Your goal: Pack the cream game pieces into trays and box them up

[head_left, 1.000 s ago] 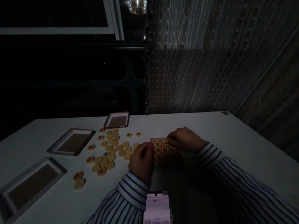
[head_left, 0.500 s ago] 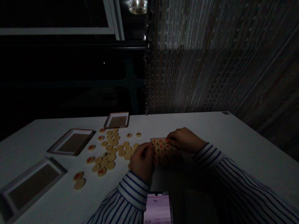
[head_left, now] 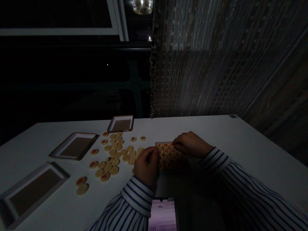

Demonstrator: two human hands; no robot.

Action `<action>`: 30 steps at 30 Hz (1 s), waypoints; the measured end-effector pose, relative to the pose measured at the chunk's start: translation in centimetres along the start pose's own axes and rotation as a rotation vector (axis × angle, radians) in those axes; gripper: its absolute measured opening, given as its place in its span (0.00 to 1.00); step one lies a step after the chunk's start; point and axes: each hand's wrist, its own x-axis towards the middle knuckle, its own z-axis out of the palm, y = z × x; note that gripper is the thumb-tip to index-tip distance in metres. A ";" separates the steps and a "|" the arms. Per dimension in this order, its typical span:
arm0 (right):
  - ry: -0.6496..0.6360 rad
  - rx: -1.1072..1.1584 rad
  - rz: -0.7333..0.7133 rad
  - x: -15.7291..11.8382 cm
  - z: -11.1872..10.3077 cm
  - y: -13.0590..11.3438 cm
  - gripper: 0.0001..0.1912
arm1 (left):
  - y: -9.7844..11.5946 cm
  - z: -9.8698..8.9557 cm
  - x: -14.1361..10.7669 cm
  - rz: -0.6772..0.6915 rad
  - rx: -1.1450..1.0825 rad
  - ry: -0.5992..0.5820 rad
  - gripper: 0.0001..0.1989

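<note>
Round wooden pieces with red characters (head_left: 167, 157) lie in rows in a shallow box in front of me. At the box's left edge is my left hand (head_left: 147, 166), its fingers curled and thumb and forefinger closed near the upper left pieces; whatever they may hold is too small to tell. My right hand (head_left: 191, 144) reaches over the upper right corner, fingertips pinched at a red-marked piece in the top row. Left of the box many loose pieces (head_left: 115, 162) are spread, mostly blank side up, several showing red or black characters.
Three shallow trays stand at the left: a near one (head_left: 36, 192), a middle one (head_left: 74, 146) and a far one (head_left: 120, 123). A lit phone (head_left: 162, 219) lies at the near edge of the white table (head_left: 256, 149). A bead curtain (head_left: 205, 53) hangs behind at the right.
</note>
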 end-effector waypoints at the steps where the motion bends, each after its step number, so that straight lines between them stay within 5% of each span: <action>1: 0.000 0.000 -0.001 0.0 0.0 0.0 0.14 | 0.0 0.0 0.0 0.003 0.006 -0.002 0.12; 30: 0.001 -0.027 0.005 0.0 -0.2 -0.4 0.17 | 0.1 0.0 -0.1 0.010 0.014 -0.008 0.11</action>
